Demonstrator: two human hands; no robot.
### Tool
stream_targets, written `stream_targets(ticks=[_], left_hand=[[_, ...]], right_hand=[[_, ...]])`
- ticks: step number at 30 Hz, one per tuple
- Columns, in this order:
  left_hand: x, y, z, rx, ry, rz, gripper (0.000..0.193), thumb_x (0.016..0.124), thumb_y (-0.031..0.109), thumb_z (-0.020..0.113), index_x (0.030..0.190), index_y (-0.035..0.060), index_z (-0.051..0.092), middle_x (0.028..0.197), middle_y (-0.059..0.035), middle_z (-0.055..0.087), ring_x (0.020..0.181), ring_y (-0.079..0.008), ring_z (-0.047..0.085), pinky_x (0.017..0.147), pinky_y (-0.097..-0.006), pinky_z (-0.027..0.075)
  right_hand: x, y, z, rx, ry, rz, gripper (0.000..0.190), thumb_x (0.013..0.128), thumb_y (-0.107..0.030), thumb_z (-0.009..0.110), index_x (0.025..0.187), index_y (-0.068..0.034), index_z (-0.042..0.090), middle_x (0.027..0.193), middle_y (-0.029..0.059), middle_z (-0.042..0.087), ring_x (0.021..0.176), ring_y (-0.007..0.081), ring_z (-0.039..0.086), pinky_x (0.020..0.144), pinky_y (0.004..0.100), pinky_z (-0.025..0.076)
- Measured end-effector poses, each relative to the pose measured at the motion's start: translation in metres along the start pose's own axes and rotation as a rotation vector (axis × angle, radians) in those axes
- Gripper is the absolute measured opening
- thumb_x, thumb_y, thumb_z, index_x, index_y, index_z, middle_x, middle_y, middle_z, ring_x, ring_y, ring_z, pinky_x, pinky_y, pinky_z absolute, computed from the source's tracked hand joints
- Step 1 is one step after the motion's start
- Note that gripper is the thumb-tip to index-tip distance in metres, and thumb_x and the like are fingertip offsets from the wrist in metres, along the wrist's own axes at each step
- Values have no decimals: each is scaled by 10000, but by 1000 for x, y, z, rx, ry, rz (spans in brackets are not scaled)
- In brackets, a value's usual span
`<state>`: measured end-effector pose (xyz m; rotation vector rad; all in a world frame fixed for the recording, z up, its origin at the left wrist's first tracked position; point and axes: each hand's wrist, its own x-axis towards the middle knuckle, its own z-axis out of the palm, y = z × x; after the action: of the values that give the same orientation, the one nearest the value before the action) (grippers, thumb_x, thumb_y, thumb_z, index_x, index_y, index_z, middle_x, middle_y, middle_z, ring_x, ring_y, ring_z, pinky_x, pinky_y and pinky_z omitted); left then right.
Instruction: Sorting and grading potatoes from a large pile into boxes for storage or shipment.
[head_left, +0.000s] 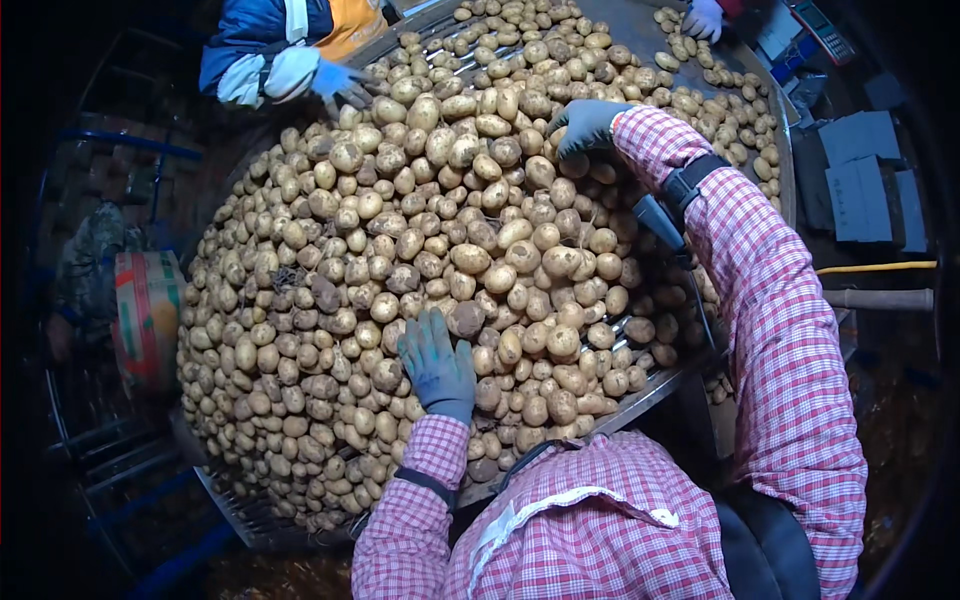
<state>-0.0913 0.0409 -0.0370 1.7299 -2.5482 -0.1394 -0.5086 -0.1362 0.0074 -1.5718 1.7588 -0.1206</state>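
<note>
A large heap of soil-streaked potatoes covers a sorting table with metal bars. My left hand, in a grey-green work glove, lies palm down on the heap with its fingers stretched out. Just right of its fingertips is a dark, soil-coated lump, either a potato or a clod. My right hand, also gloved, reaches to the far right part of the heap. Its fingers bend down among potatoes, and the palm side is hidden, so whether it holds one is unclear.
A co-worker's gloved hand touches the heap at the far left; another person's gloved hand is at the far right. A metal table rim runs before my body. A dark handheld device hangs by my right forearm. A printed sack stands left.
</note>
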Motion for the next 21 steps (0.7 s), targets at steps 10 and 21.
stream_targets(ticks=[10, 21], left_hand=[[-1, 0, 1, 11, 0, -9, 643, 923, 285, 565, 1497, 84, 355, 1531, -162, 347, 1441, -366, 259, 1201, -541, 151], [-7, -11, 14, 22, 31, 34, 634, 969, 355, 506, 1514, 82, 328, 1555, -166, 320, 1463, -355, 237, 1209, -510, 137]], right_hand=[[-97, 11, 48, 1860, -83, -249, 539, 942, -388, 560, 1341, -27, 551, 1274, 122, 630, 1133, 255, 620, 830, 400, 576], [-224, -38, 161, 2074, 138, -434, 661, 981, -491, 498, 1360, 51, 500, 1353, 172, 566, 1218, 286, 582, 1012, 475, 516]])
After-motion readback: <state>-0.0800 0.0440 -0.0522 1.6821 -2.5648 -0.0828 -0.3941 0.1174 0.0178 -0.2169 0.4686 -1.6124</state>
